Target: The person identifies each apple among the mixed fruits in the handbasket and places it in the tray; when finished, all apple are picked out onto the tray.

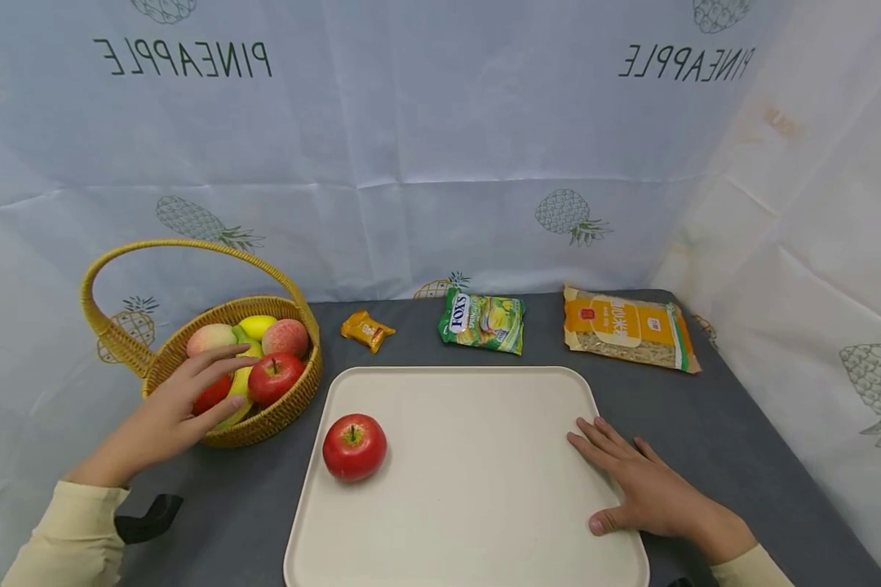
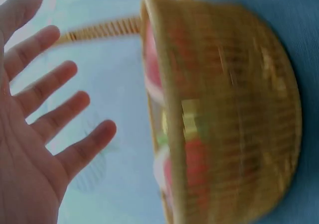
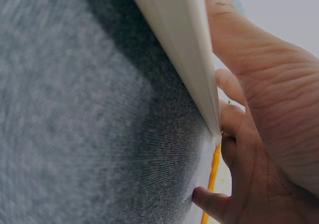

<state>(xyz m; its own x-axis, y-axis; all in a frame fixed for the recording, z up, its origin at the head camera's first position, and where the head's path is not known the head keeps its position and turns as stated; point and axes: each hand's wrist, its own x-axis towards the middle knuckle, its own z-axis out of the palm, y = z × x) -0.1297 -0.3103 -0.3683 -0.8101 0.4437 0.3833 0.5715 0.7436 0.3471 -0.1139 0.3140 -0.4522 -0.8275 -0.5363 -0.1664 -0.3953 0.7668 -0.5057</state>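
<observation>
My left hand (image 1: 185,405) hovers with spread fingers over the near side of a wicker basket (image 1: 273,421) at the left. Inside the basket lie a red apple (image 1: 276,377), peaches (image 1: 285,337), a lemon (image 1: 257,326) and other fruit, partly hidden by that hand. The left wrist view has the open palm (image 2: 27,154) beside the basket's rim, holding nothing. My right hand (image 1: 642,489) rests with spread fingers on the right rim of a cream tray (image 1: 477,489). Another red apple (image 1: 354,447) sits upright on the tray's left part.
Behind the tray lie a small orange packet (image 1: 367,329), a green Fox's candy bag (image 1: 483,321) and an orange grain bag (image 1: 627,328). The basket's tall handle (image 1: 191,243) arches up at the left. A pineapple-print curtain (image 1: 440,139) closes off the back and the sides.
</observation>
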